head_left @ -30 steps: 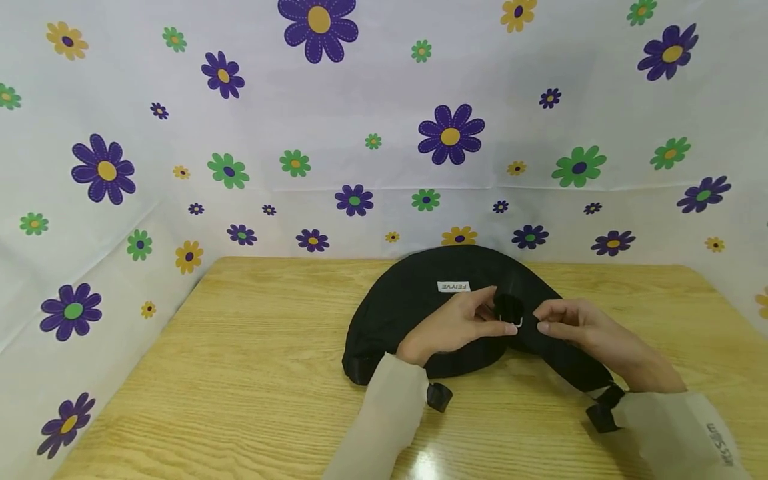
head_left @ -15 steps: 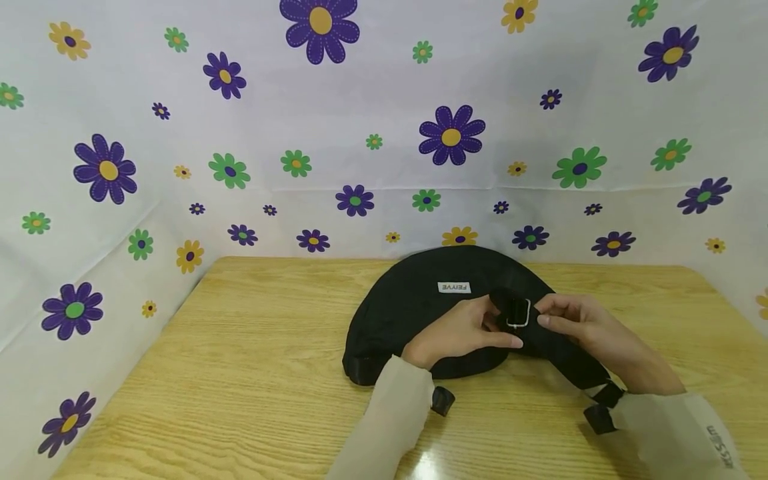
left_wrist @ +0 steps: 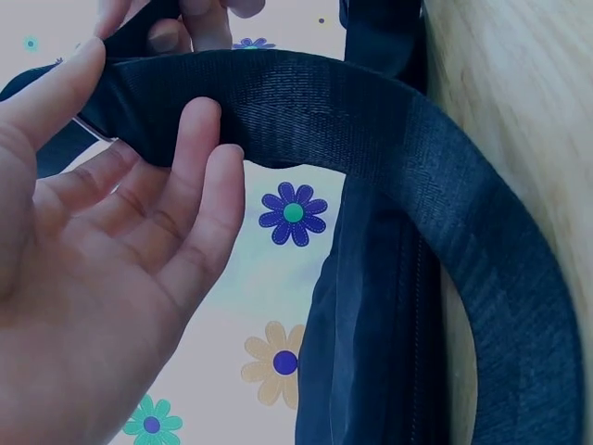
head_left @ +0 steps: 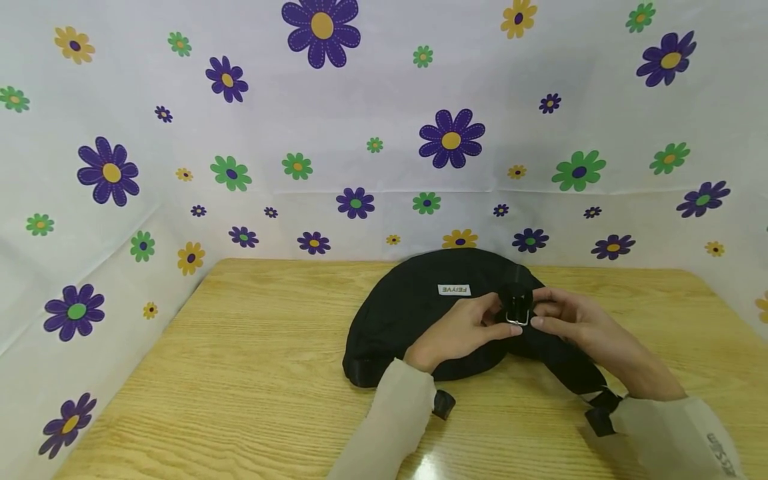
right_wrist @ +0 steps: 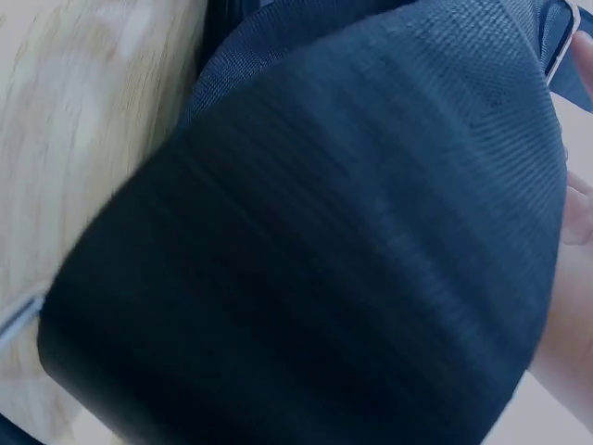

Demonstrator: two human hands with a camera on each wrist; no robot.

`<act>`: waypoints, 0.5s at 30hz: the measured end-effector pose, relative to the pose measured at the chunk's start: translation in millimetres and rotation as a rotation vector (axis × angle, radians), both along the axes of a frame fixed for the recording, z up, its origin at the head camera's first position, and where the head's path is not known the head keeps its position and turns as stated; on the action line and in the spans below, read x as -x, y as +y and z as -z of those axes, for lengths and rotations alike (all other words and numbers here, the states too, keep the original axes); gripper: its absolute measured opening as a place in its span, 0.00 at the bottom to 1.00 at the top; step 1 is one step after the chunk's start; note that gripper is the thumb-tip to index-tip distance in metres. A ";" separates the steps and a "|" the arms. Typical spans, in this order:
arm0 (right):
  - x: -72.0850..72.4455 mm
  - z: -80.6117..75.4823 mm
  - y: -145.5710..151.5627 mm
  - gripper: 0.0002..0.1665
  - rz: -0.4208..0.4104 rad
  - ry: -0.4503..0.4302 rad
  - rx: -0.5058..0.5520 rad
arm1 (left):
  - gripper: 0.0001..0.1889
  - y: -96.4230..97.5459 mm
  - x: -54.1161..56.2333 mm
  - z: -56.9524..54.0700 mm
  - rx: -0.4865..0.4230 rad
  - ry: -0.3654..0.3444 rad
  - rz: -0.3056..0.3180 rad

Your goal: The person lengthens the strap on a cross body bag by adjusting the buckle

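Note:
A black crescent-shaped bag (head_left: pixel 396 320) with an upside-down white label (head_left: pixel 454 290) lies towards the back of the table. My left hand (head_left: pixel 456 331) pinches its black webbing strap (left_wrist: pixel 287 102) at a silver metal buckle (head_left: pixel 517 323), the thumb at the buckle's lower edge. On the buckle's other side, my right hand (head_left: pixel 585 327) pinches the strap between thumb and fingers. In the left wrist view the strap arcs away from the left fingers down to the right. A broad strap fold (right_wrist: pixel 306 241) fills most of the right wrist view and hides much of the right hand.
The bag rests on a light wooden table (head_left: pixel 252 347). Behind it hangs a white cloth (head_left: pixel 252 120) printed with purple, green and yellow flowers. Black bands (head_left: pixel 444 405) with small parts are worn at both beige sleeves.
The buckle first tilted to face up and right, then came back more upright. My left thumb dropped below it and rose again to its lower edge. My right fingers shifted slightly left, towards the buckle.

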State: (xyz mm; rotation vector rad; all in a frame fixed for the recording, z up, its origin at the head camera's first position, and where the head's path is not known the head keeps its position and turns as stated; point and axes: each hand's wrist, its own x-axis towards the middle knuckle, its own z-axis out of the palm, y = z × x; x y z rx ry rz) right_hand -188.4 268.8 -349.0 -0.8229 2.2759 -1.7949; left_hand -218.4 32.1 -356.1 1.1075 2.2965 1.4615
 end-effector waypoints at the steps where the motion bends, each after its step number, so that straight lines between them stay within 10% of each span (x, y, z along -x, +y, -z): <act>1: -0.7 -0.6 -1.0 0.16 0.015 0.007 -0.017 | 0.11 -0.2 -0.1 0.1 -0.001 -0.001 0.000; 15: -8.0 -8.0 -13.5 0.22 0.115 0.119 -0.153 | 0.10 -1.0 -0.4 0.7 -0.014 0.011 0.019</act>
